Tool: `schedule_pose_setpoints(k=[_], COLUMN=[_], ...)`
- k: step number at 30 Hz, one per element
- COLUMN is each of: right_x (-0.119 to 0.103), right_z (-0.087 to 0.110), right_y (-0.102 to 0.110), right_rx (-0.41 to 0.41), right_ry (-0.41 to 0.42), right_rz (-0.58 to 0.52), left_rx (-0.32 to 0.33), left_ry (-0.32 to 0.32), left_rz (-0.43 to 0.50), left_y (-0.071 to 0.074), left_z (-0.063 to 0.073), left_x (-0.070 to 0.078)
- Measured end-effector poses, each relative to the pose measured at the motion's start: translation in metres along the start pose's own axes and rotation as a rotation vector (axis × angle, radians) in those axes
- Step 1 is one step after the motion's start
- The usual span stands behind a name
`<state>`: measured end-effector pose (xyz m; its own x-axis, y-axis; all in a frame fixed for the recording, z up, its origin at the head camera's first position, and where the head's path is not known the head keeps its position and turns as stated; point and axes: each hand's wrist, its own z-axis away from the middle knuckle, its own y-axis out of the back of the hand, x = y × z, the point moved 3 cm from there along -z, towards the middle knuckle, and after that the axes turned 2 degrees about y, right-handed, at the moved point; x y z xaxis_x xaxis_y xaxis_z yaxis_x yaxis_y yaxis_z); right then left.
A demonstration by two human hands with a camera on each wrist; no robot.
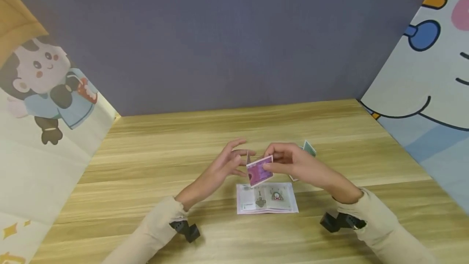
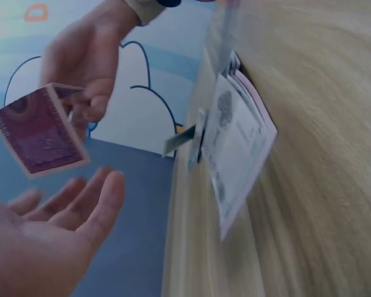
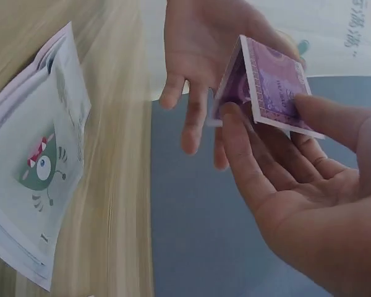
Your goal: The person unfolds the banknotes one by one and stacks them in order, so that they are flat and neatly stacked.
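Note:
A purple play banknote [image 1: 260, 170], creased into a V, hangs above the table. My right hand [image 1: 293, 161] pinches one half of it between thumb and fingers, as the right wrist view shows the note [image 3: 275, 86] close up. Beside its free half is my left hand [image 1: 223, 164], fingers spread and fairly straight, gripping nothing. In the left wrist view that hand [image 2: 62, 229] lies palm up just below the note. Under both hands, a stack of pale play banknotes [image 1: 267, 199] rests on the table, the top one printed with a cartoon figure.
Behind my right hand a green folded note [image 1: 309, 148] stands partly hidden on the wooden table [image 1: 176, 141]. A grey panel [image 1: 234, 44] closes off the back. Cartoon-printed panels stand at the left [image 1: 55, 84] and right [image 1: 403, 76].

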<state>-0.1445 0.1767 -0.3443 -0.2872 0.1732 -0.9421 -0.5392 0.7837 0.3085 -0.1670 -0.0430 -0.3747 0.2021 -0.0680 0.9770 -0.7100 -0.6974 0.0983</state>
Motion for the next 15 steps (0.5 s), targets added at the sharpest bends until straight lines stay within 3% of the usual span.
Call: schedule_pose_setpoints(k=[3,8,15], right_x=[0.0,0.0,0.004], right_z=[0.003,0.003,0.009], right_y=[0.004,0.01,0.02], right_rx=[0.034,0.09,0.018], right_ry=[-0.013,-0.066,-0.101], right_rz=[0.026,0.161,0.328], left_rx=[-0.005,0.087,0.053], left_ry=[-0.017,0.008,0.102], left_rz=[-0.042,-0.183,-0.237], left_y=[0.0,0.01,0.017], left_z=[0.001,0.003,0.004], left_x=[0.004,0.007,0.005])
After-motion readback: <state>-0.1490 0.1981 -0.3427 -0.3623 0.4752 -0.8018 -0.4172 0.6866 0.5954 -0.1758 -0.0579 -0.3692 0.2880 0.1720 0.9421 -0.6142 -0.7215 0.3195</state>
